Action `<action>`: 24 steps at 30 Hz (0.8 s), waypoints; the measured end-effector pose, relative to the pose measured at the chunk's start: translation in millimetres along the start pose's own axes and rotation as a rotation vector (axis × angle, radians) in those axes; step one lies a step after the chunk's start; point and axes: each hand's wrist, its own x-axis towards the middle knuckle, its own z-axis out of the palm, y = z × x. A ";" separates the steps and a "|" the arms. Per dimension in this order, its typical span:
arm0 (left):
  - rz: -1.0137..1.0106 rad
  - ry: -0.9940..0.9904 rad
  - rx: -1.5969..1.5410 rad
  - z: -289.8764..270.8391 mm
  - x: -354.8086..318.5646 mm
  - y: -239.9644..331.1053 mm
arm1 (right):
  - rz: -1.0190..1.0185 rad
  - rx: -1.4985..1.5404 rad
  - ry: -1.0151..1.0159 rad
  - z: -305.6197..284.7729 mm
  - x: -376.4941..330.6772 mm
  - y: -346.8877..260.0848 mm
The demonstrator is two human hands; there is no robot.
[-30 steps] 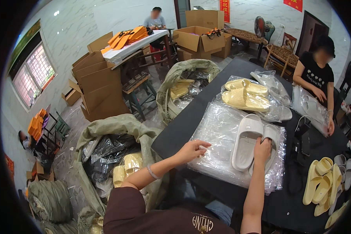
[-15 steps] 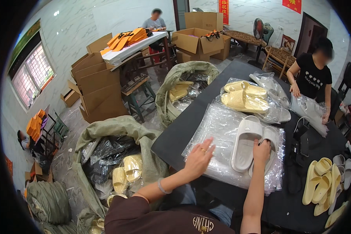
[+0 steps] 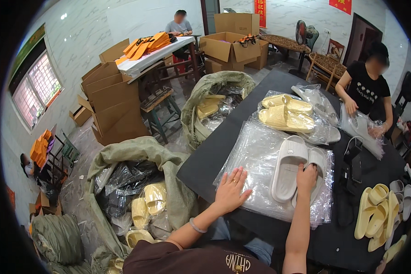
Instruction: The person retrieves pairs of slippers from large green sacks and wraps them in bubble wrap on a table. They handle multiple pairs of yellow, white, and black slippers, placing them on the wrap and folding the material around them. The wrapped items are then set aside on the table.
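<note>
2 pale, ribbed slippers (image 3: 287,173) are lying on glossy plastic bags (image 3: 253,150). Left hand (image 3: 231,192) is resting flat, released; right hand (image 3: 307,179) is grasping 1 slipper (image 3: 317,156).

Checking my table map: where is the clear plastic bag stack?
In the head view, the bag stack lies right of centre on the black table, under the pale grey slippers, the left hand at its left edge.

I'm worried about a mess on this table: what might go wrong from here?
The clear plastic bags look glossy and loosely stacked; the top ones might slide under the left hand.
The pale grey slippers rest on those bags, so any slide could shift them too.
At right, loose yellow slippers crowd some grey ones; pairs might mix.
</note>
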 end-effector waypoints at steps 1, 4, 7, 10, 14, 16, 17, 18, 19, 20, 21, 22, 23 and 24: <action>-0.004 -0.009 -0.003 -1.1 -1.3 -0.2 | -0.002 0.007 0.007 2.2 -1.2 0.7; -0.006 -0.017 -0.022 -5.9 -1.2 0.3 | -0.001 -0.001 0.036 3.0 -1.4 0.8; -0.009 -0.013 -0.035 -5.9 1.1 2.0 | -0.019 -0.005 0.069 5.0 0.9 6.9; 0.001 -0.035 0.002 -4.9 4.6 3.9 | 0.002 -0.016 0.030 0.0 -0.5 4.2; -0.016 -0.038 -0.024 -5.9 3.8 4.5 | 0.012 0.002 0.011 -3.7 0.0 -2.3; -0.009 -0.016 -0.041 -4.6 4.6 4.2 | 0.013 0.019 0.047 -6.0 -0.5 -3.6; -0.016 -0.017 -0.055 -5.1 4.7 4.6 | -0.006 0.027 0.073 -1.8 -1.3 -3.0; -0.016 -0.014 -0.065 -4.9 4.7 5.3 | -0.029 0.035 0.096 0.0 -0.8 -1.5; -0.019 -0.011 -0.073 -4.2 5.3 6.1 | -0.019 0.049 0.070 -0.7 0.5 0.2; -0.013 -0.012 -0.072 -2.9 4.7 5.5 | -0.012 0.063 0.038 -0.5 0.1 1.3; -0.009 -0.012 -0.069 -1.8 4.5 5.0 | -0.007 0.078 0.006 -0.9 -0.2 2.1; -0.007 -0.011 -0.066 -1.2 5.0 5.8 | -0.004 0.088 0.012 -2.5 0.2 2.5; -0.009 -0.014 -0.068 -1.4 4.5 6.3 | -0.003 0.087 0.013 -2.0 -0.7 2.6; -0.012 -0.016 -0.070 -1.8 4.2 6.9 | -0.003 0.086 0.015 -1.3 -1.3 2.7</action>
